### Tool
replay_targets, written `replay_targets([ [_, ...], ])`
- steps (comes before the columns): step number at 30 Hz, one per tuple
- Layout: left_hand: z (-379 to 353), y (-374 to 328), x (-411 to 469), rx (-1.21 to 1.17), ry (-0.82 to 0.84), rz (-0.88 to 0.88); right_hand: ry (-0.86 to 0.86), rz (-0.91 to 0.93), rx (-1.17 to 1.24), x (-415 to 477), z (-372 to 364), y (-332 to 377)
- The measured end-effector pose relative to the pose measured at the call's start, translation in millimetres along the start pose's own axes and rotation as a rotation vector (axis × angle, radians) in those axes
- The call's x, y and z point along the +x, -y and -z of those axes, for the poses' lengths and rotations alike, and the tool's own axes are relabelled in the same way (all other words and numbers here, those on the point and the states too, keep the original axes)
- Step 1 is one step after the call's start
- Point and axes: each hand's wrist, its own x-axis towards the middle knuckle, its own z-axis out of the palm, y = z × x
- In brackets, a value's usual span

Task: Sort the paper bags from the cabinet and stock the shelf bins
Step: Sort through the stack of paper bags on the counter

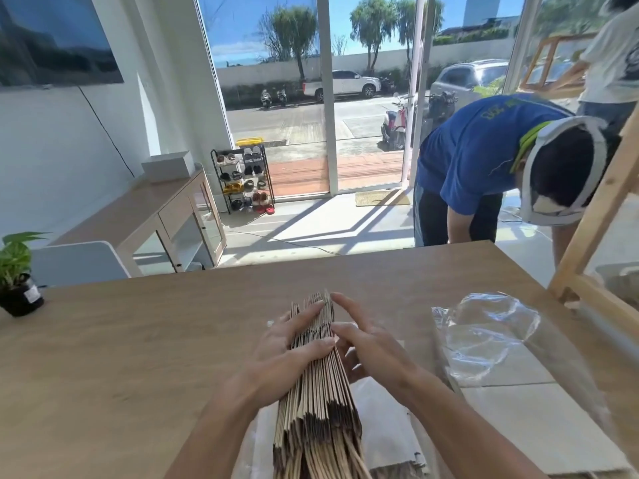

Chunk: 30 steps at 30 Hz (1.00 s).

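A thick stack of flat brown paper bags [320, 420] stands on edge on the wooden table [121, 357], running from the near edge toward the middle. My left hand [294, 347] grips the stack from the left, thumb laid over its top edges and fingers curled round its side. My right hand [366, 344] sits against the right side, its fingers straight and spread, the fingertips touching the upper edges of the bags. More flat bags and white sheets [387, 440] lie under the stack.
Crumpled clear plastic wrap [484, 337] lies to the right on a flat pale sheet. A wooden shelf frame [587, 236] rises at the right edge. A potted plant [17, 274] stands far left. A person in a blue shirt [484, 160] bends over beyond the table.
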Motion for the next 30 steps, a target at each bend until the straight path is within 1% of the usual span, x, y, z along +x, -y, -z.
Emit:
replay_targets([
  [4,-0.3,2.7,-1.7,-0.044,0.008,-0.001,0.013,0.0,-0.016,0.1,1.8,0.1],
  [9,2.0,3.3,-7.9,-0.068,-0.003,-0.005,-0.037,0.035,-0.071,0.2,4.2,-1.4],
  [12,4.1,4.0,-8.7,-0.048,-0.02,-0.003,-0.069,0.06,-0.161,3.4,7.8,-1.5],
  [14,4.9,4.6,-9.0,-0.033,-0.03,-0.005,-0.123,0.08,-0.226,6.8,8.8,1.0],
  [17,5.2,4.8,-9.5,-0.022,-0.029,-0.006,-0.19,0.115,-0.381,13.1,11.3,3.5],
  [21,4.6,4.6,-8.9,-0.018,-0.026,-0.008,-0.188,0.106,-0.532,16.6,12.0,6.8],
  [27,4.4,6.2,-8.3,-0.032,-0.026,-0.02,-0.23,0.067,-0.555,18.9,7.3,7.0],
  [30,4.4,6.2,-9.0,-0.044,-0.021,-0.024,-0.198,0.064,-0.568,18.8,6.5,8.8],
])
